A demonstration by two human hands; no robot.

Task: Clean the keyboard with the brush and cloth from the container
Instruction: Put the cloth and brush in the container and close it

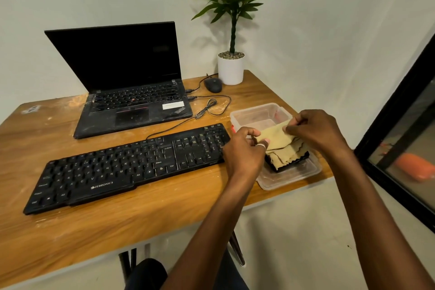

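One tan cloth (275, 138) held up just right of the keyboard (127, 165): cloth step being readied, by my reading.
Its edges are pinched by the left grip (244, 150) and the right grip (315, 129), fingers curled, forearms reaching forward over the desk (164, 219); below lies what looks like the brush (292, 163) on the container lid (289, 178). Next, carry the cloth left onto the keys.

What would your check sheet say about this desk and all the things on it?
Surface: wooden table, whitish smudges.
Job's things: black keyboard lying flat; beige cloth draping a black item, maybe the brush, on the lid; clear container open.
Clutter: laptop open, mouse, potted plant.
Hands: left hand and right hand both pinch the cloth.
Cables: keyboard cable looped beside the laptop.
Surroundings: pale wall, dark window frame at right.
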